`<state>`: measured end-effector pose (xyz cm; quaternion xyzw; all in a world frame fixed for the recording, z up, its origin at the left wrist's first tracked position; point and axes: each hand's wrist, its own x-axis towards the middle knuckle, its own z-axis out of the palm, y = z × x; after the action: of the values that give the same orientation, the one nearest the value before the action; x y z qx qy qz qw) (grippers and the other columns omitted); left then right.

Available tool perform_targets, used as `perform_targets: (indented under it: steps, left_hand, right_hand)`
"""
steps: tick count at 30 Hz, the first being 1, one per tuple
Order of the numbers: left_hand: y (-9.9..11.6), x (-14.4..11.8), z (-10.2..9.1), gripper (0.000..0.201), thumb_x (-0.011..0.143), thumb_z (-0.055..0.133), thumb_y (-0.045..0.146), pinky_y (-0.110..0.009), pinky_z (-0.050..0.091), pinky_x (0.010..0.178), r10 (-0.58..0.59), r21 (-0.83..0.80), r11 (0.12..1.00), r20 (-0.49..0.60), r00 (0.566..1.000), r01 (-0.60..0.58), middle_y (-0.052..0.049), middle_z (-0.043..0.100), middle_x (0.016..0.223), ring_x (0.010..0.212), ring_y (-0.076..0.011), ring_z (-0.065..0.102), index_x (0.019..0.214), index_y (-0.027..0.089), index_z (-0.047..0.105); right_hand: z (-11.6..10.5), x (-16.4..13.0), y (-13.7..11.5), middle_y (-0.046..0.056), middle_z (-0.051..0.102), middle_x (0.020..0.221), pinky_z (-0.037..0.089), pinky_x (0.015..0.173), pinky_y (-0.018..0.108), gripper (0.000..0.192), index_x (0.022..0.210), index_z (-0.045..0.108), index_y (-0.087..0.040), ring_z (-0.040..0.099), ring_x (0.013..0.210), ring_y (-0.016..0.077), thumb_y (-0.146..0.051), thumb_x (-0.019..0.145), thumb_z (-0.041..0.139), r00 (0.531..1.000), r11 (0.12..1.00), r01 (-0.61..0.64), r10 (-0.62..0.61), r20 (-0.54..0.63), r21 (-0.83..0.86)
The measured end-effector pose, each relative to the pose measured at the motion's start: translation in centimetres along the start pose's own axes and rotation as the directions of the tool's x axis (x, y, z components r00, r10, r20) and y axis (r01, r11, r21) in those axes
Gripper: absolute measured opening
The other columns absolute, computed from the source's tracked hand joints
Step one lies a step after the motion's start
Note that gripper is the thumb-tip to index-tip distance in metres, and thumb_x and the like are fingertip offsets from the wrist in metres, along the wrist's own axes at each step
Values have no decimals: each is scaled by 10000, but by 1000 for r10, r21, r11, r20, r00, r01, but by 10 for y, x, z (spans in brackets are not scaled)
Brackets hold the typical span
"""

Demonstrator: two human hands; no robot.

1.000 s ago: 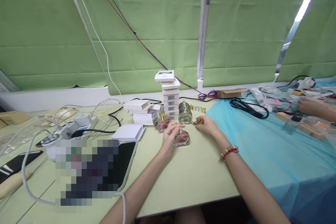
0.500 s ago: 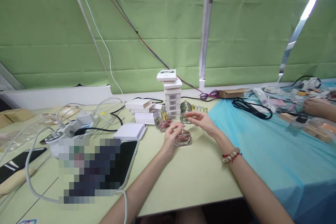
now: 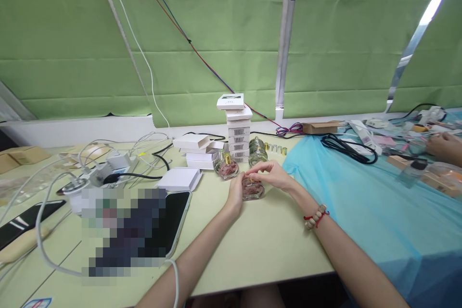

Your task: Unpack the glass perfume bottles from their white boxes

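Observation:
A small clear perfume bottle (image 3: pixel 253 191) with pinkish contents stands upright on the table before me. My left hand (image 3: pixel 236 193) is closed against its left side, fingers up by the neck. From the right, my right hand (image 3: pixel 273 176) reaches over the bottle, its thumb and fingertips pinched together at the top. Whatever lies between those fingertips is too small to make out. Just behind, a second pink bottle (image 3: pixel 226 169) has a gold neck. Greenish glass bottles (image 3: pixel 257 151) stand farther back, beside a row of small gold and silver caps (image 3: pixel 275 148).
A tall stack of white boxes (image 3: pixel 238 137) rises behind the bottles, with more white boxes (image 3: pixel 179 179) to its left. A phone (image 3: pixel 176 224), cables and a power strip (image 3: pixel 104 173) occupy the left. Blue sheeting (image 3: pixel 346 192) covers the right, where another person's hand (image 3: pixel 445 146) shows.
My right hand has come down and left onto the top of the perfume bottle, its fingers now pinched. The left hand has shifted slightly, staying at the bottle's left side.

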<state>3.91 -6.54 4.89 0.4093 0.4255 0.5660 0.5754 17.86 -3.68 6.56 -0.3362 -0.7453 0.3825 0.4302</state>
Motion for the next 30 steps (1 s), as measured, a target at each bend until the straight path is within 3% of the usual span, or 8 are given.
perform_targets:
  steps: [7,17,25,30]
  left_hand:
    - [-1,-3,-1,421,740,579,505,-272,521,576,-26,46,999,35,999,25,-74,697,662,583,-172,652,848,112,685]
    - [-3,-1,-1,348,782,559,435,-290,546,567,-36,22,999,10,999,35,-83,709,713,579,-174,658,815,112,685]
    - [-1,-2,-1,378,772,553,459,-275,538,581,-43,41,998,34,998,42,-75,705,691,580,-164,653,815,109,688]
    - [-1,-1,-2,409,748,569,492,-274,529,576,-37,62,998,38,999,35,-89,709,702,603,-179,657,788,105,694]
  right_hand:
    - [4,4,14,22,653,680,395,580,248,330,790,734,-166,500,619,112,-463,650,699,999,998,-31,32,-15,59]
    - [5,2,12,42,680,755,461,646,271,365,824,718,-160,580,670,127,-480,650,696,992,964,-120,106,72,237]
    - [5,3,13,4,631,630,411,554,240,353,786,720,-152,517,573,95,-444,590,749,981,944,-194,182,69,267]
    - [4,2,15,9,642,704,427,586,233,382,847,701,-151,520,599,83,-386,559,787,969,915,-239,204,138,325]
